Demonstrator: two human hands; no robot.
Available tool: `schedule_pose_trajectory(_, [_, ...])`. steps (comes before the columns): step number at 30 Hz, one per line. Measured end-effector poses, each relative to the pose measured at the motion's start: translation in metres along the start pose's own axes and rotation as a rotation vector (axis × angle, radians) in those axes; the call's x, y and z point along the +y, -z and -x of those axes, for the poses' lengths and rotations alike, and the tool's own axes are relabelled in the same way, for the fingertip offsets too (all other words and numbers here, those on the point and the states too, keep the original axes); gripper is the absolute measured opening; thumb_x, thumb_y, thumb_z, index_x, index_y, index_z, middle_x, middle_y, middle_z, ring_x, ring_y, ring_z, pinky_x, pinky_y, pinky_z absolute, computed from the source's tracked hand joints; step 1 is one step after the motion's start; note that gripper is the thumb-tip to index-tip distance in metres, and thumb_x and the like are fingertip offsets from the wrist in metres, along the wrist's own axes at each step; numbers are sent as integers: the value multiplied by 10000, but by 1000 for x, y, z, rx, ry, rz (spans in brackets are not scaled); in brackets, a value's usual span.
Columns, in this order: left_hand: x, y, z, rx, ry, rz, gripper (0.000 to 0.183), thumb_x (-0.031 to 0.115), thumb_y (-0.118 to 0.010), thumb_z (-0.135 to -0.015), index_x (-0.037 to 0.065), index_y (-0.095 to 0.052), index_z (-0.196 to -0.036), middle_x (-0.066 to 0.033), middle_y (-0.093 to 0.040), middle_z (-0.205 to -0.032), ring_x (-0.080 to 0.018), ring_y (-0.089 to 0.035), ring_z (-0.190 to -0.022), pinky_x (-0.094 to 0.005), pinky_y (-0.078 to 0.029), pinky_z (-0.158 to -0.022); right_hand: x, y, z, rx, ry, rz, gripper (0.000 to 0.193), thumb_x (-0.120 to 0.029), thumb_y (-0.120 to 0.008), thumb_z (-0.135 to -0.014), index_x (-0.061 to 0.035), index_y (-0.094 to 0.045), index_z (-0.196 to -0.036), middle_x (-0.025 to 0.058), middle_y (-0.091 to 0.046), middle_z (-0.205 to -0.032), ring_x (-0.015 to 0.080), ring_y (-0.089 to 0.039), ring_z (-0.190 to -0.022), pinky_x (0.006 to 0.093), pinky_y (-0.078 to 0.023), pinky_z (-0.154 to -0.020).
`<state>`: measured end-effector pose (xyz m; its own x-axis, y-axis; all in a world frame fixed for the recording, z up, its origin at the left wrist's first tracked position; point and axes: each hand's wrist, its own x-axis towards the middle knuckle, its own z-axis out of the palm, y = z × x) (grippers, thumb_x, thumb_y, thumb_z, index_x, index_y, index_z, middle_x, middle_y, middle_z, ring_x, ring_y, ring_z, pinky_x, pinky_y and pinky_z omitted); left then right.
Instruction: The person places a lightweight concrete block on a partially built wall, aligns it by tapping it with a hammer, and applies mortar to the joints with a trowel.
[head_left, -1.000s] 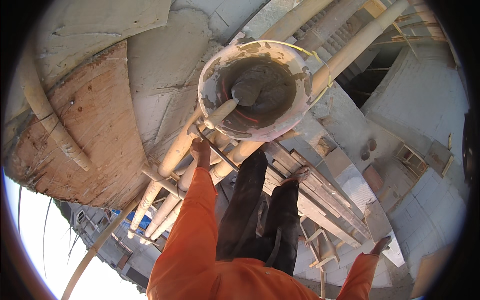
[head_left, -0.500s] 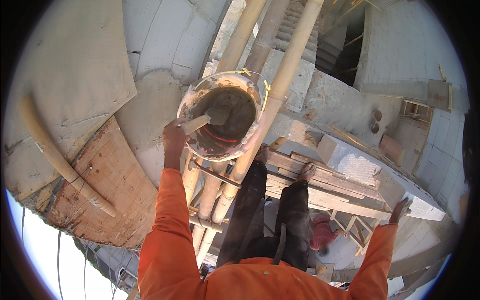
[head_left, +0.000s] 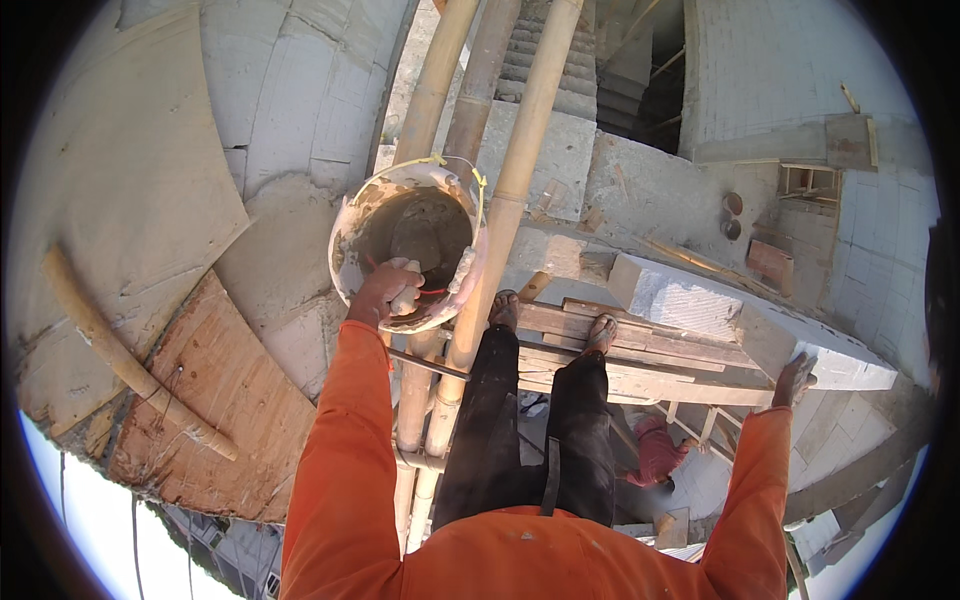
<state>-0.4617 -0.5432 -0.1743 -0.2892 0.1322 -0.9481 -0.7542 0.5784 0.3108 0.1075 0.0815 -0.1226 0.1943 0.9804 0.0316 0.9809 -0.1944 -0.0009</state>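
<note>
My left hand (head_left: 379,291) is closed round the pale handle of a trowel (head_left: 416,240). The trowel's blade lies in the grey wet mortar inside a round, mortar-crusted bucket (head_left: 345,255). My fingers are inside the bucket's near rim, and the bucket rests against bamboo poles (head_left: 512,180). Far to the right, my right hand (head_left: 793,380) lies with fingers stretched out on the end of a white block wall (head_left: 835,362). It holds nothing that I can see.
My feet stand on wooden planks (head_left: 640,342) high above a lower floor. A person in a red top (head_left: 657,452) is below. Left of the bucket are a plastered wall (head_left: 130,150), a reddish board (head_left: 215,400) and a loose bamboo pole (head_left: 140,370). Stairs (head_left: 550,60) descend at the far side.
My left hand has moved from beside the bucket to inside its rim, still on the trowel, whose handle now points toward me. The view has shifted; my right hand stays on the block wall.
</note>
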Motion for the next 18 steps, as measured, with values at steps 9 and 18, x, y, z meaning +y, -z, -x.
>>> schedule_pose_trajectory(9, [-43,-12,163,622,-667,-698,704,31,-692,-687,-27,-462,-1350,-181,-662,-1065,-266,-659,-910,-392,-530,-819,-28,15,37,-37,-23,-123,697,-521,-361,-974,-174,-236,-1565,228,-335,-1346,405,-308,-1330,649,-259,-1059])
schedule_pose_trajectory(18, [-54,-151,178,380,-407,-275,437,-49,-632,-630,21,-554,-1054,-66,-608,-801,-143,-571,-569,-287,-461,-477,-37,46,50,-149,45,16,689,-472,-432,-980,-150,-235,-1556,198,-347,-1377,405,-282,-1363,726,-184,-1058])
